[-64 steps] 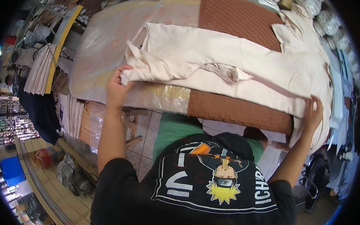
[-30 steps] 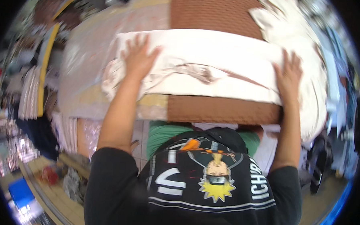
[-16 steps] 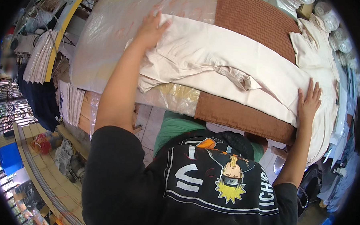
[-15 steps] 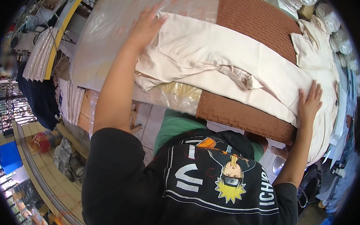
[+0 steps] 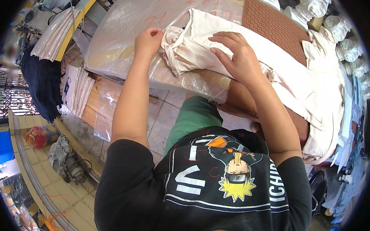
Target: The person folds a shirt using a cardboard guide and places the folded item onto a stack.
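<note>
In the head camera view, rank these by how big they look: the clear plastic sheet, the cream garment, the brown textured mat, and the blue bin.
1. Clear plastic sheet
2. Cream garment, similar in spread, so that order is unsure
3. Brown textured mat, partly covered
4. Blue bin, farther off, at the distorted rim

Daylight is falling on a counter wrapped in clear plastic sheeting, with a brown textured mat lying at its far end. Pale floor tiles are showing below; a blue crate is standing at left.

left fingertips hidden in cloth
</note>
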